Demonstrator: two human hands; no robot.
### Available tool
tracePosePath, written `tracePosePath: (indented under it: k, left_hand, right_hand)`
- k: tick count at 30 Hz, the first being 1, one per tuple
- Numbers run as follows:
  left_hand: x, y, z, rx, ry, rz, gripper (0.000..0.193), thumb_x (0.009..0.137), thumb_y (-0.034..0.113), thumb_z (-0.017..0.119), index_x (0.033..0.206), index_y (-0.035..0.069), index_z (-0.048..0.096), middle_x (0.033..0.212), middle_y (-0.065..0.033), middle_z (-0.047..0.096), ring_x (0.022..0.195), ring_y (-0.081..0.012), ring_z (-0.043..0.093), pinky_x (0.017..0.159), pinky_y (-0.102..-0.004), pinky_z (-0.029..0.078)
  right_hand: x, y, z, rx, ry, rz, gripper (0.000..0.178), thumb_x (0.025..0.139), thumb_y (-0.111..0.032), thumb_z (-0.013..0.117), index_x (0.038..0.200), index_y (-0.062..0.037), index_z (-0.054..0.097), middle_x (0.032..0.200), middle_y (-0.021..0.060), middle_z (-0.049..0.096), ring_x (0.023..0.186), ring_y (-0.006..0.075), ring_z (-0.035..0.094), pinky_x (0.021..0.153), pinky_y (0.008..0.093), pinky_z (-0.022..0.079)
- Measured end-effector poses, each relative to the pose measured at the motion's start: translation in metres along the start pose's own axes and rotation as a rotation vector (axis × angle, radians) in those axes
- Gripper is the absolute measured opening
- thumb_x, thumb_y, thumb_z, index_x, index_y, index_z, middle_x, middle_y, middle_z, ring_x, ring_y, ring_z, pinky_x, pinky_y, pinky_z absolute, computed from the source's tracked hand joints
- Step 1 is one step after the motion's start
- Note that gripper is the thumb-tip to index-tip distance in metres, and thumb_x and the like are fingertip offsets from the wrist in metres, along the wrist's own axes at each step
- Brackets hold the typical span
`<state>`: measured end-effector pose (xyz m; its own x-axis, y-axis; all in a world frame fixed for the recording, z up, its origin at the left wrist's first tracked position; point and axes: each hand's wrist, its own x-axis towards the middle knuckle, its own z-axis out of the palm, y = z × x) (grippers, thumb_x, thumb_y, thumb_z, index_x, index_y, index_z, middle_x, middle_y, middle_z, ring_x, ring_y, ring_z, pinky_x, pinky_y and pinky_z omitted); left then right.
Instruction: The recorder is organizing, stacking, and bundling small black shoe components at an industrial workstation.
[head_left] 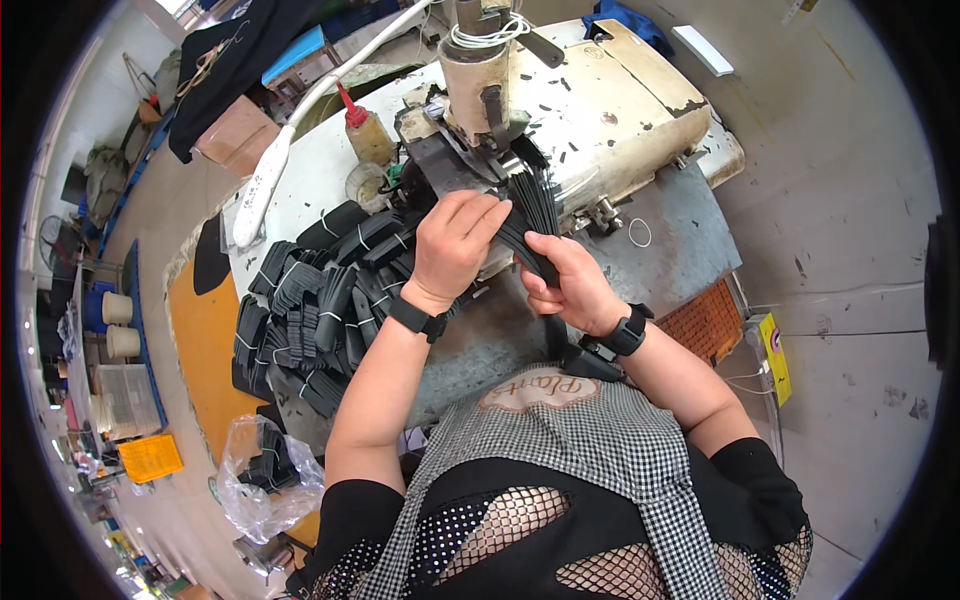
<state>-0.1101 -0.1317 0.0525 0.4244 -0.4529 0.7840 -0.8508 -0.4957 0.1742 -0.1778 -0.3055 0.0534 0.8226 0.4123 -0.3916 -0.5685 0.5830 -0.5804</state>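
My right hand (570, 285) is closed round the near end of a stack of thin black strips (535, 205), thumb on top. The strips fan out toward the head of a cream-coloured machine (475, 90). My left hand (455, 245) has its fingers pressed together at the left side of the same strips, close under the machine head; its fingertips partly hide what they pinch. Left of my left forearm lies a heap of black strip bundles (335, 300), several tied with thin bands. Black bands circle both my wrists.
A bottle with a red nozzle (368, 130) and a small clear cup (366, 185) stand behind the heap. A white lamp arm (265, 185) reaches over the table's left side. Black scraps dot the white table (560, 110). A plastic bag (265, 490) sits lower left.
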Motion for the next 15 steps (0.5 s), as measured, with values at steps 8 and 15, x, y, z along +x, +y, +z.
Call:
tracePosePath:
  k: [8, 15]
  left_hand:
    - [-0.0067, -0.0032, 0.0017, -0.014, 0.047, 0.011, 0.041, 0.053, -0.007, 0.06, 0.092, 0.003, 0.066, 0.086, -0.009, 0.061, 0.08, -0.0284, 0.06, 0.069, -0.0369, 0.051]
    - [-0.0027, -0.0016, 0.0007, -0.016, -0.008, -0.023, 0.041, 0.053, -0.005, 0.061, 0.092, 0.004, 0.066, 0.084, -0.0079, 0.06, 0.079, -0.0278, 0.059, 0.068, -0.0363, 0.051]
  right_hand:
    - [-0.0017, 0.0006, 0.0029, -0.001, 0.001, 0.005, 0.024, 0.095, -0.03, 0.051, 0.085, -0.0088, 0.051, 0.057, 0.0025, 0.048, 0.039, 0.0064, 0.028, 0.035, 0.0212, 0.021]
    - [0.0011, -0.0009, 0.002, 0.023, 0.024, 0.0, 0.023, 0.095, -0.029, 0.051, 0.085, -0.0084, 0.052, 0.056, 0.0021, 0.047, 0.038, 0.0065, 0.028, 0.036, 0.021, 0.022]
